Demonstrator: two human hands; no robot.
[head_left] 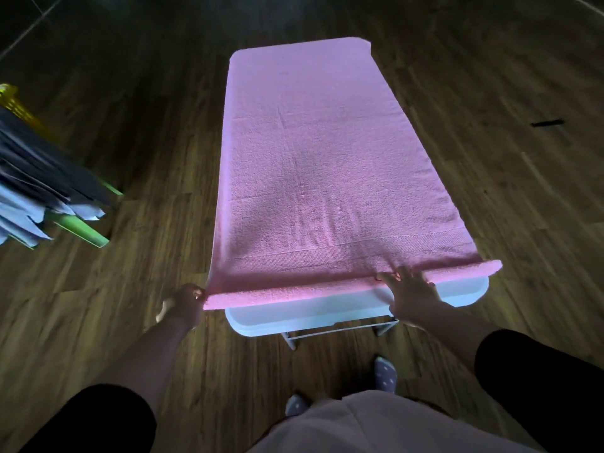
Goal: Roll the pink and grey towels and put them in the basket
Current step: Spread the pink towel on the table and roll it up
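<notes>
The pink towel (313, 152) lies spread lengthwise over a narrow white table (307, 313), covering almost all of it. Its near edge is turned over into a thin roll that runs across the table's front. My left hand (183, 304) grips the left end of that roll, which overhangs the table's side. My right hand (410, 291) presses flat on the roll right of the middle, fingers spread. Dark grey and light blue cloths (39, 191) hang over a green rack at the left. A yellow basket (13, 99) shows at the left edge behind them.
Dark wooden floor surrounds the table on all sides. The green rack (81, 228) with hanging cloths stands to the left. A small black object (547, 123) lies on the floor at the right. My feet in dotted socks (385, 376) are near the table's white legs.
</notes>
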